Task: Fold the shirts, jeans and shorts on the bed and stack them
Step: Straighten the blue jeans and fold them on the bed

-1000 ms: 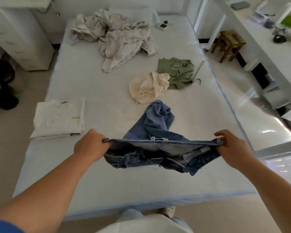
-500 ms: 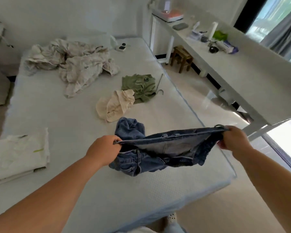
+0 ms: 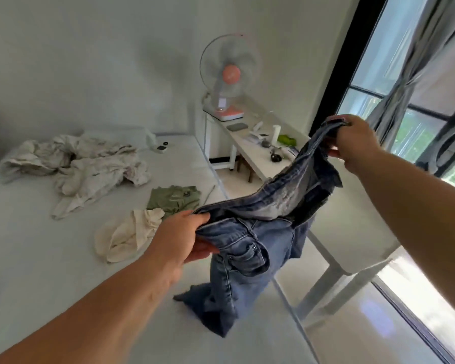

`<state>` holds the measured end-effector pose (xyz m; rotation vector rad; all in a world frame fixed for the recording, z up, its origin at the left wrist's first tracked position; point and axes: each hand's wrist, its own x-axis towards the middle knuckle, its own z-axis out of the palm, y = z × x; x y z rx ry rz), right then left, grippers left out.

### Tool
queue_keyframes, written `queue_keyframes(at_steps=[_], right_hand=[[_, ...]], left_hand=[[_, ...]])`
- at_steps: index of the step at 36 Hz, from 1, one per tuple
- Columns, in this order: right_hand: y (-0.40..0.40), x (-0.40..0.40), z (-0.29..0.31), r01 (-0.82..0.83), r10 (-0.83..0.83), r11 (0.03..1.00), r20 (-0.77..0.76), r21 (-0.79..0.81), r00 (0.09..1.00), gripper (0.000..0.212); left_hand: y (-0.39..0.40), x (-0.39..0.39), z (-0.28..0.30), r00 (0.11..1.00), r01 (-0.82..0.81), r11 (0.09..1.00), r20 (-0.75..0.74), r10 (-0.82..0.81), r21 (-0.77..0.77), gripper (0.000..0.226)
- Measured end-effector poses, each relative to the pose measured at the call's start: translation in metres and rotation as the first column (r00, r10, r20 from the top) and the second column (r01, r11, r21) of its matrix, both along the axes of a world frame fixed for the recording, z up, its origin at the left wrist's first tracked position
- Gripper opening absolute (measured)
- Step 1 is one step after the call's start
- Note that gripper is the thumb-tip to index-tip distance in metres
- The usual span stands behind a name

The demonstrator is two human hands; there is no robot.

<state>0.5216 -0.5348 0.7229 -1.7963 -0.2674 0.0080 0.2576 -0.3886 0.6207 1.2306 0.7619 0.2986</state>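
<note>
1. Our left hand (image 3: 180, 239) grips one end of the waistband of the blue jeans (image 3: 250, 248), thumb on top and fingers curled beneath the denim.
2. Our right hand (image 3: 353, 143) is raised higher and pinches the other end of the waistband in curled fingers; the fingertips are buried in the fabric and hard to make out.
3. The jeans hang between our hands over the near right edge of the bed (image 3: 37, 258), the waistband slanting up to the right. The legs drop in a bunch, and their lower ends rest on the mattress, blurred.
4. Beyond our left hand lie a crumpled cream garment (image 3: 128, 233) and, just behind it, a green garment (image 3: 172, 197) partly covered by the jeans.
5. Further back sprawls a rumpled pale blanket (image 3: 84, 166).
6. Right of the bed, a white desk (image 3: 250, 151) carries a pink-centred fan (image 3: 230, 74) and small items too small to identify; the jeans hide part of it.
7. The window (image 3: 378, 61) and grey curtain (image 3: 431, 74) are cut off at the right edge.
</note>
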Motion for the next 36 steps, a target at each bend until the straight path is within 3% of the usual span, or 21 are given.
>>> queue_keyframes(at_steps=[6,12,16,20,25,30,36], right_hand=[[0.087,-0.001,0.029,-0.066,0.078,0.996,0.214,-0.061,0.974,0.040],[0.195,-0.046,-0.002,-0.278,0.309,0.948,0.249,-0.154,0.918,0.036],[0.259,-0.104,-0.063,-0.433,0.529,0.822,0.213,-0.369,0.822,0.043],[0.313,-0.170,-0.146,-0.590,0.728,0.590,0.046,-0.552,0.685,0.045],[0.364,-0.254,-0.256,-0.647,0.801,0.340,-0.150,-0.682,0.579,0.041],[0.412,-0.333,-0.361,-0.684,0.776,0.248,-0.282,-0.686,0.565,0.037],[0.493,-0.422,-0.448,-0.713,0.768,0.169,-0.362,-0.680,0.528,0.032]], left_hand=[[0.010,-0.021,0.012,0.966,-0.136,0.903,0.146,0.211,-0.408,0.017],[0.032,-0.068,-0.020,0.914,-0.253,0.789,0.130,0.385,-0.559,0.022],[0.055,-0.123,-0.068,0.866,-0.414,0.718,-0.001,0.500,-0.560,0.021],[0.077,-0.189,-0.133,0.797,-0.593,0.641,-0.237,0.556,-0.487,0.017],[0.103,-0.279,-0.228,0.662,-0.741,0.588,-0.500,0.559,-0.323,0.022],[0.138,-0.360,-0.309,0.545,-0.800,0.557,-0.657,0.521,-0.222,0.022],[0.200,-0.436,-0.385,0.506,-0.809,0.546,-0.730,0.459,-0.217,0.024]])
